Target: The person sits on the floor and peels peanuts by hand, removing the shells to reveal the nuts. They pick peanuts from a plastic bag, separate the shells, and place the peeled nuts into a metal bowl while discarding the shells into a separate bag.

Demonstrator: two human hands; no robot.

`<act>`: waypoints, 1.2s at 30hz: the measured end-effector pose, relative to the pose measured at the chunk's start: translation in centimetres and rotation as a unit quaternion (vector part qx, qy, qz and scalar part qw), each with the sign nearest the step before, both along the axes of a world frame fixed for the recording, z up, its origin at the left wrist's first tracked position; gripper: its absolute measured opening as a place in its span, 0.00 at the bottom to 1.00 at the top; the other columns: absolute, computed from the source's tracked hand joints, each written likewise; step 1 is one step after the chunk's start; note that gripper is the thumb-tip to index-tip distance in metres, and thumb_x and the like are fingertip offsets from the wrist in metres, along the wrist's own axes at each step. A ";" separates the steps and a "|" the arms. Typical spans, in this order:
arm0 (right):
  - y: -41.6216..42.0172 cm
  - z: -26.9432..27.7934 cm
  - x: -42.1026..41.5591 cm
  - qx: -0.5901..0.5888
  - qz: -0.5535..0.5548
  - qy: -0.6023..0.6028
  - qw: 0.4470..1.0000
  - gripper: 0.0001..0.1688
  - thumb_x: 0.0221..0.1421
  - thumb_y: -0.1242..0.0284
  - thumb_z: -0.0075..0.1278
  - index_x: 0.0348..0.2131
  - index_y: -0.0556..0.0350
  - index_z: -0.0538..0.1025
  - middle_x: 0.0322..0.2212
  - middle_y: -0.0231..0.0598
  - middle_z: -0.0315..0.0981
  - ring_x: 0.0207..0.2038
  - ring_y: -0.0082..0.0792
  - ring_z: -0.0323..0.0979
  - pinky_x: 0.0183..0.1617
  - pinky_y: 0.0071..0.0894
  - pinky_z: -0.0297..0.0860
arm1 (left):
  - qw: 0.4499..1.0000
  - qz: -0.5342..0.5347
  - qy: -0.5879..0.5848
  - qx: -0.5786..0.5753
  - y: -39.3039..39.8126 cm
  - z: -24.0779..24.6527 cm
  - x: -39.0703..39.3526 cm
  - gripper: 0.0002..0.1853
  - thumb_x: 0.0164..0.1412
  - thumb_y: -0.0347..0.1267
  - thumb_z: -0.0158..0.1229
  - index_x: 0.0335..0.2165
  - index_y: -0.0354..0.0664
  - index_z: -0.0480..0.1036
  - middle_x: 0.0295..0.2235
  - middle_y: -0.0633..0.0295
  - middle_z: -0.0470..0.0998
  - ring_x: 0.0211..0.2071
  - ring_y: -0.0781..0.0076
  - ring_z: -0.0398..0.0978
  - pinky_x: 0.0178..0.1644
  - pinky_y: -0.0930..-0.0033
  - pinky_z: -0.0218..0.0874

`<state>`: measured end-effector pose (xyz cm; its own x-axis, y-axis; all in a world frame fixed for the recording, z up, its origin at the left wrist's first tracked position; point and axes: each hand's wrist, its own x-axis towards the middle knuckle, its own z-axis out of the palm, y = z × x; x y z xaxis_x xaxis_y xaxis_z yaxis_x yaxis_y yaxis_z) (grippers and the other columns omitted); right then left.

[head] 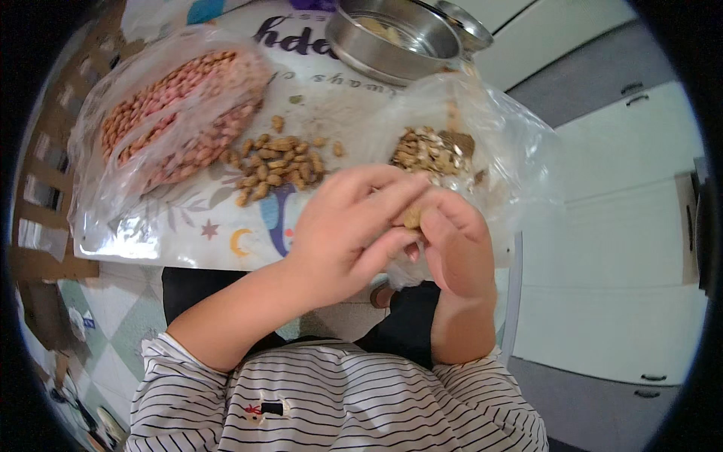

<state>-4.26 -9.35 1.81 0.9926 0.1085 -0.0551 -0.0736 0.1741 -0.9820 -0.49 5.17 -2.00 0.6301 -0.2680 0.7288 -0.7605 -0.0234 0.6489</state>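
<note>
Between the fingertips of both hands is a tan peanut in its shell (412,217), partly covered by fingers. My left hand (344,226) reaches across from the left, thumb and fingers against the peanut. On the other side, my right hand (458,237) pinches it with thumb and curled fingers. Just beyond the hands, a clear plastic bag (508,141) lies spread with broken peanut shells (426,150) in it. A loose pile of unshelled peanuts (277,164) sits on the table left of my hands.
At the left, a clear plastic bag (130,186) holds many pink-skinned peanut kernels (181,118). A round stainless-steel pan (361,53) stands at the back with some pale pieces inside. The printed tablecloth (186,248) ends before my lap. White and grey cabinets (615,243) flank the right.
</note>
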 end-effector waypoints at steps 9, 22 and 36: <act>-2.5 -0.7 -0.6 0.039 0.007 -0.029 0.999 0.15 0.56 0.64 0.42 0.26 0.56 0.71 0.19 0.25 0.65 0.21 0.13 0.60 0.21 0.10 0.55 | 0.997 -0.038 0.031 -0.053 -2.1 0.9 -0.4 0.12 0.42 0.21 0.60 0.31 0.36 0.73 0.29 0.58 0.71 0.31 0.70 0.69 0.35 0.74 0.60; -4.1 0.5 -0.2 0.108 0.040 -0.080 0.990 0.14 0.54 0.65 0.44 0.27 0.57 0.72 0.18 0.26 0.66 0.19 0.14 0.62 0.19 0.10 0.57 | 0.985 -0.122 0.094 -0.078 -4.3 2.9 -0.2 0.14 0.43 0.24 0.60 0.34 0.36 0.72 0.35 0.57 0.69 0.35 0.72 0.67 0.38 0.74 0.60; -3.4 -0.4 1.7 0.012 -0.029 -0.097 0.995 0.18 0.56 0.62 0.42 0.24 0.58 0.71 0.18 0.25 0.65 0.20 0.16 0.61 0.21 0.15 0.57 | 0.987 -0.078 0.121 -0.075 -4.3 1.9 1.4 0.12 0.43 0.24 0.60 0.32 0.36 0.73 0.26 0.64 0.68 0.26 0.79 0.65 0.28 0.81 0.56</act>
<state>-2.55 -12.72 1.39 0.9890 0.0489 0.1397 0.1276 0.1968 -0.9721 0.94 0.89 -0.07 0.7504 -0.2766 0.6003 -0.5690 0.1917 0.7997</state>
